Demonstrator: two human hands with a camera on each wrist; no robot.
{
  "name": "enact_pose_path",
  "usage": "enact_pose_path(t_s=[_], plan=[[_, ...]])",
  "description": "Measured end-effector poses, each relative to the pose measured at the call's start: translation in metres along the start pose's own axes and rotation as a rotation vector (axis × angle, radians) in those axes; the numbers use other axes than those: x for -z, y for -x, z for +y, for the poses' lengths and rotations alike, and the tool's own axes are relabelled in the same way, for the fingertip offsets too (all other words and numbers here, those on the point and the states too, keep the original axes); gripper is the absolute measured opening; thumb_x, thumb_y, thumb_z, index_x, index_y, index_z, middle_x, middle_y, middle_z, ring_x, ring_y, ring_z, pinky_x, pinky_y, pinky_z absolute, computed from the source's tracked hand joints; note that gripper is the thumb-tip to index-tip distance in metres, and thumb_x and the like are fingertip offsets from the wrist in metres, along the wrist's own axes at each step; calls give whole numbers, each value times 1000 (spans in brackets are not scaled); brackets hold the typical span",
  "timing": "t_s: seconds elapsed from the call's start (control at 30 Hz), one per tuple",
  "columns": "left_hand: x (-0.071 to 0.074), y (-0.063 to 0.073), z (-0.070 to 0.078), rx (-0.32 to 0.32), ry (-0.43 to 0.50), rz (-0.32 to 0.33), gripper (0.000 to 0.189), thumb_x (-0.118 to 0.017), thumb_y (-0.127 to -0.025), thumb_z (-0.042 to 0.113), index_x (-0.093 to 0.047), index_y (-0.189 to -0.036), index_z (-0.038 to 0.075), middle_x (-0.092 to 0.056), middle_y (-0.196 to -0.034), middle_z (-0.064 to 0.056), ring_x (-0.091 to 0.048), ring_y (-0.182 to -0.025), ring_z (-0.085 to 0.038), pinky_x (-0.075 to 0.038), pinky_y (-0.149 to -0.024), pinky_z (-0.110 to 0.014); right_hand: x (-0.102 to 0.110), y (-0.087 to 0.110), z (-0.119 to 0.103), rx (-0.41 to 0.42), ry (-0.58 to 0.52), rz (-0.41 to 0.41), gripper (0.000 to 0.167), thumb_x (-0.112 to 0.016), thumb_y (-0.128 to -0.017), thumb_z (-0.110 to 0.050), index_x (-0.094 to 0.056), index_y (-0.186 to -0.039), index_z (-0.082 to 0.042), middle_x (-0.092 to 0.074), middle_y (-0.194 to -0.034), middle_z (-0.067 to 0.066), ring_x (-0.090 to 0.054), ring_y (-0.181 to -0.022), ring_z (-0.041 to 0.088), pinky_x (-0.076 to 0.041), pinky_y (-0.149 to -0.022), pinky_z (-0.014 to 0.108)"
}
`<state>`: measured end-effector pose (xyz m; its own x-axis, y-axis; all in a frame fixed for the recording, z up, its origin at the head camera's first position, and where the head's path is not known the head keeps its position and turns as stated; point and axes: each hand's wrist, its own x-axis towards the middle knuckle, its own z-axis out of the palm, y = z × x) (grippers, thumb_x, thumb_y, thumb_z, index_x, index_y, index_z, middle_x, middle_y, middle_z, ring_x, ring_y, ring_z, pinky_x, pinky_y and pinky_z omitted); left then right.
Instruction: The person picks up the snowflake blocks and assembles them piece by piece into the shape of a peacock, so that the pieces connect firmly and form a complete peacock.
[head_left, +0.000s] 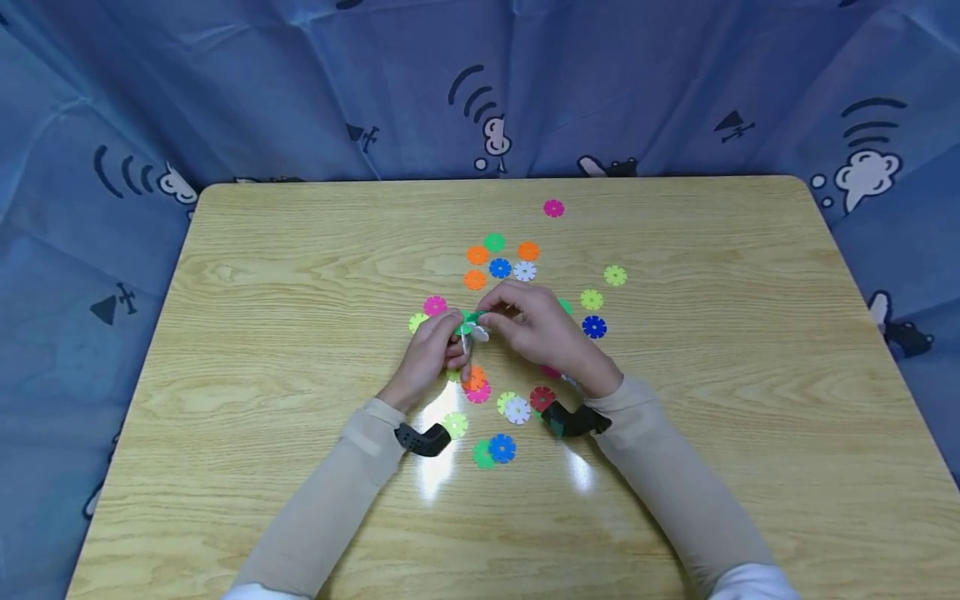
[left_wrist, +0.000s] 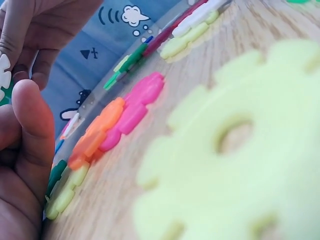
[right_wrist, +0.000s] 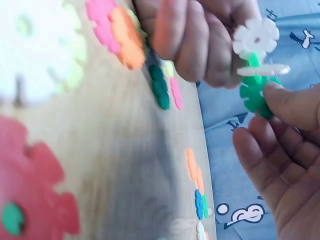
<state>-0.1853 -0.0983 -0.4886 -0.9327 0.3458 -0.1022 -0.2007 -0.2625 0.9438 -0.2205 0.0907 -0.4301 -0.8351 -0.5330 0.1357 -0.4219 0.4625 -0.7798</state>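
A small cluster of slotted plastic flower discs is held between the hands above the middle of the table. It joins a green disc with a white disc and another white disc seen edge-on. My left hand grips the cluster from the left, its lower fingers curled. From the right, my right hand pinches green plastic between thumb and fingertips, clearest in the right wrist view. Fingers partly hide how the pieces join. Under the left hand lie an orange disc and a pink disc.
Loose discs lie around the hands, including a red disc, a blue disc and a dark blue disc. Farther back is a magenta disc. A blue patterned cloth hangs behind the wooden table.
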Motion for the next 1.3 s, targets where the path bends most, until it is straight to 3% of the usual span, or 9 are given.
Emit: enact_pose_path(t_s=[0.3,0.43,0.63,0.87,1.13,1.3], plan=[[1,0,-1,-21,1,0,38,-37,-108,27,-39,-75,9,-33,-54,3,-44,-47,-18,-53,-50,-31,4,1,1,-41,-37,-8,14,-66,-99,-19,-74,-104,-9,-72,-98,4,-64,-90,17,-59,-83,37],[0,-1,0,-15,26,4,40,-39,-108,27,-35,-72,10,-33,-53,3,-44,-46,-18,-52,-49,-30,16,0,9,-137,-5,37,30,-56,-105,-30,-74,-110,-7,-73,-105,6,-65,-93,20,-57,-85,38],[0,0,0,-12,52,0,40,-39,-107,25,-34,-71,10,-32,-53,3,-45,-46,-18,-53,-50,-30,34,-1,28,-269,119,71,28,-56,-105,-22,-71,-119,-3,-70,-118,14,-63,-98,28,-55,-89,42],[0,2,-1,-11,73,4,40,-40,-107,25,-34,-71,10,-31,-54,2,-41,-47,-17,-52,-49,-29,37,-4,46,-316,238,-14,29,-59,-102,-17,-67,-126,-2,-66,-122,17,-56,-107,31,-51,-96,46],[1,1,-2,-9,69,3,41,-40,-107,24,-32,-70,9,-29,-54,1,-38,-48,-16,-52,-50,-29,35,-1,53,-313,392,-64,48,-62,-100,-18,-52,-145,-5,-57,-129,22,-49,-114,36,-43,-98,50],[0,2,0,-5,61,7,41,-40,-107,26,-31,-70,9,-30,-54,3,-38,-48,-15,-52,-51,-29,45,1,53,-356,384,-127,43,-61,-100,-18,-56,-141,-6,-55,-130,19,-48,-117,34,-43,-101,50]])
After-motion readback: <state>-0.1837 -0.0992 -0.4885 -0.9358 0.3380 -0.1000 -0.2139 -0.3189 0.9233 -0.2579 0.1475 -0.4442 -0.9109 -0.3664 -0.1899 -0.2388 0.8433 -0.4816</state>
